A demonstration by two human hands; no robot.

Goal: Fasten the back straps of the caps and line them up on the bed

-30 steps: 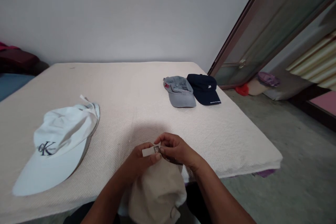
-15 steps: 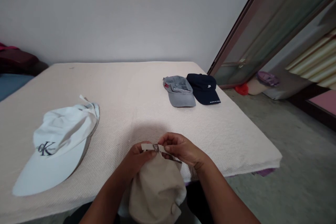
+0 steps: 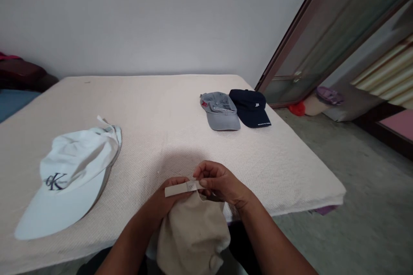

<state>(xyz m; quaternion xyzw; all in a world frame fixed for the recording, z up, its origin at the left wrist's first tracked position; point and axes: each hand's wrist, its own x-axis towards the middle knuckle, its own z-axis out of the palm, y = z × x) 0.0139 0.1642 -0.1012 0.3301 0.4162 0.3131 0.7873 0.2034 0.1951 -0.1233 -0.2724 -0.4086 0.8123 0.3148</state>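
Observation:
A beige cap hangs from my two hands at the near edge of the table, its back strap on top. The strap runs through a small metal buckle, and its loose end points left. My left hand is closed on the cap's rear edge beside the buckle, under the strap. With thumb and fingers, my right hand pinches the strap just right of the buckle. The cap's brim is hidden from view.
On the cloth-covered table, a white cap lies at the left. A grey cap and a navy cap lie side by side at the far right. Behind stands a wall; concrete floor shows at the right.
The strap's free end now sticks out farther left and has tilted down. The buckle has turned, looking paler. Both hands stay at the strap with small shifts.

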